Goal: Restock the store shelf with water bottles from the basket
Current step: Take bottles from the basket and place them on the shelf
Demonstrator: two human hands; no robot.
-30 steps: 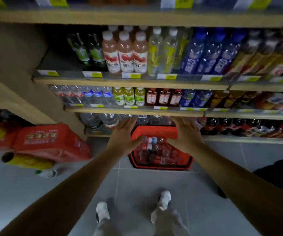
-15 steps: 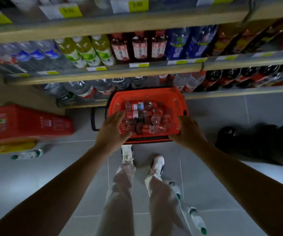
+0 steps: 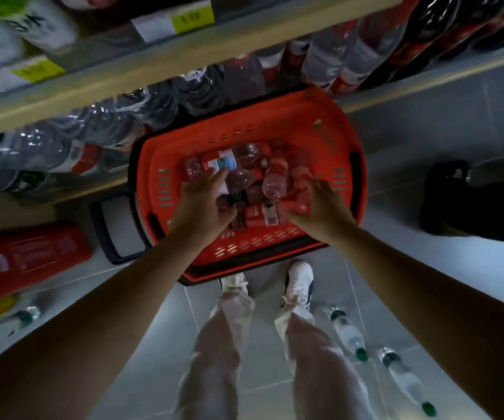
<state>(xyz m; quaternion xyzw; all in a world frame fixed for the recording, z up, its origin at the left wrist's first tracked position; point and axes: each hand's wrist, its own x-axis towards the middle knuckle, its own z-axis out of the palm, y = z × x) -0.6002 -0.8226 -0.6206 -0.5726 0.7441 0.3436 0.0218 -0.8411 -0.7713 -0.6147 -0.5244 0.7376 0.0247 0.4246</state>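
- The red basket [image 3: 329, 140] sits on the floor right against the bottom shelf [image 3: 426, 83], and it holds a heap of water bottles [image 3: 272, 184] with red labels, so most of the restocking looks to be still ahead.
- The bottom shelf already carries a row of large clear bottles [image 3: 93, 137] on the left and more with red labels on the right; how much free room is left there cannot be told from this angle.
- The left hand [image 3: 205, 204] reaches down into the basket with its fingers spread and fairly straight, the tips just at a bottle's label; it grips nothing yet.
- The right hand [image 3: 320, 204] is over the heap too, its fingers bent down around the red-labelled end of a bottle; whether they have truly closed on it cannot be told.
- My reading: the step in hand is picking the next bottles out, one per hand.
- Around: two green-capped bottles [image 3: 347, 331] lie loose on the tiles by the person's right shoe, and another [image 3: 23, 318] lies at far left near a red shrink-wrapped pack [image 3: 29, 259].
- The basket's black handle [image 3: 105, 228] is folded out to the left.
- A dark bag [image 3: 469, 201] rests on the floor at right.
- The loose bottles near the feet could be stepped on, and the upper shelf edge [image 3: 153, 65] overhangs the lift path.
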